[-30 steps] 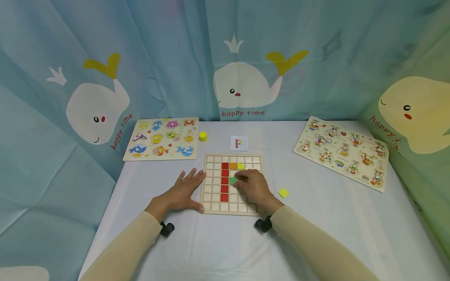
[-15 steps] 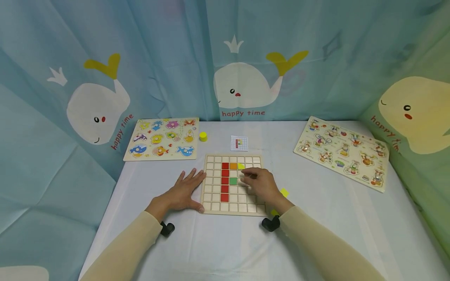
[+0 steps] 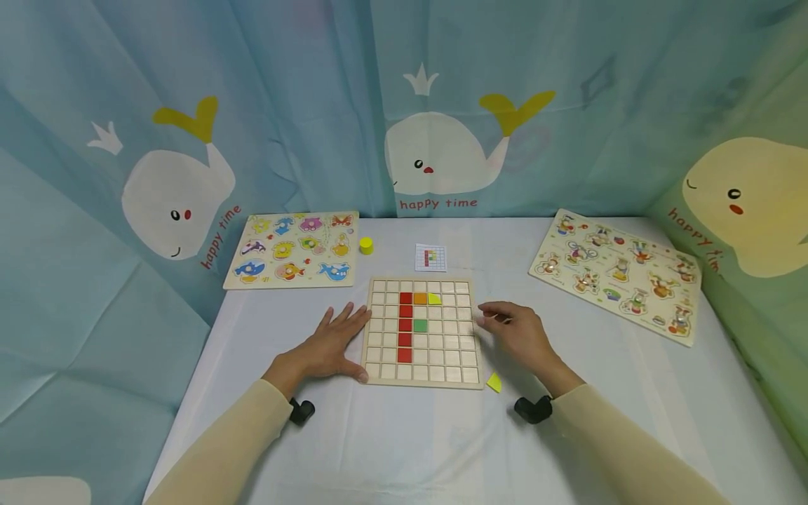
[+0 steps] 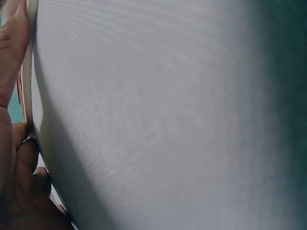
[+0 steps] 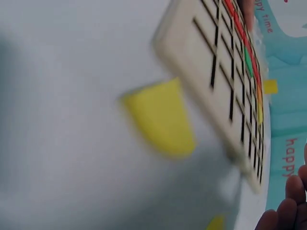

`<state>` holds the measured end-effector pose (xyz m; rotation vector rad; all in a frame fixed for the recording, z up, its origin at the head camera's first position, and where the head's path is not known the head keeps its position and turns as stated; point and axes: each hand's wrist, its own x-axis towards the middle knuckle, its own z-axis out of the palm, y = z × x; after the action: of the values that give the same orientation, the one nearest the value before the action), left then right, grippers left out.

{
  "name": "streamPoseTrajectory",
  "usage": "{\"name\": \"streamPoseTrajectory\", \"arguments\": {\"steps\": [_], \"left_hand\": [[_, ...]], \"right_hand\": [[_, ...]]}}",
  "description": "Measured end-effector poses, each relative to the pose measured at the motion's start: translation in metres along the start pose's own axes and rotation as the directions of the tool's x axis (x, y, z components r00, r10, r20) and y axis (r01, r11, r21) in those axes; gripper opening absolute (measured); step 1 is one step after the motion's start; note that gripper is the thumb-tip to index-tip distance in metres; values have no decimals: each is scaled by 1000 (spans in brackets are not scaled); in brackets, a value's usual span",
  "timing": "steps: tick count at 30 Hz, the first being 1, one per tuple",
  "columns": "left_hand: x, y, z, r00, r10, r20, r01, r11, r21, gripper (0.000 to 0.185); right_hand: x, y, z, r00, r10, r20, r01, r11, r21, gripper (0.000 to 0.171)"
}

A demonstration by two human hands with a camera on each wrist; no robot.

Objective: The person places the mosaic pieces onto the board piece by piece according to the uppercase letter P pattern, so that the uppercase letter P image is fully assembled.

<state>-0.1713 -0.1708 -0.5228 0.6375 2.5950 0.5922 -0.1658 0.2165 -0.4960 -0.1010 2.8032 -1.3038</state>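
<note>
A wooden grid board [image 3: 451, 358] lies in the middle of the table. It holds a column of red tiles [image 3: 405, 326], an orange tile [image 3: 419, 298], a yellow tile [image 3: 434, 299] and a green tile [image 3: 419, 325]. My left hand [image 3: 334, 337] lies flat on the cloth, with fingers and thumb against the board's left edge. My right hand [image 3: 508, 328] hovers just off the board's right edge, fingers loosely bent and holding nothing I can see. A loose yellow tile [image 3: 494, 382] lies by the board's near right corner, and shows blurred in the right wrist view [image 5: 160, 117].
A small pattern card [image 3: 431, 257] and a yellow cylinder [image 3: 365, 245] lie behind the board. An animal peg puzzle [image 3: 293, 249] sits at the back left, and another [image 3: 615, 273] at the back right. Printed curtains enclose the table on three sides.
My right hand left the green tile in its cell and moved right, off the board. It now covers the spot where a yellow tile lay. The left hand has not moved.
</note>
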Motion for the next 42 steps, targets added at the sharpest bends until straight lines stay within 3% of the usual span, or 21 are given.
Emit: {"name": "streamPoseTrajectory", "arguments": {"steps": [14,22,30,35,42], "left_hand": [[0,0,0,1000,-1,10,1,1000,-4,130],[1,-1,1,1000,-6,10,7,1000,-5,130],[1,-1,1,1000,-8,9,8,1000,0,130],[1,-1,1,1000,-9,10,9,1000,-2,131],[2,-1,1,1000,-6,10,6,1000,-9,132]], "right_hand": [[-47,30,-15,989,-36,143,42,998,-41,38],[-63,33,-3,966,-155,209,191,968,-165,48],[-66,34,1,960,-214,180,251,943,-218,33],[-62,37,0,972,-185,147,216,947,-236,22],[-53,40,-7,987,-128,100,149,957,-250,20]]}}
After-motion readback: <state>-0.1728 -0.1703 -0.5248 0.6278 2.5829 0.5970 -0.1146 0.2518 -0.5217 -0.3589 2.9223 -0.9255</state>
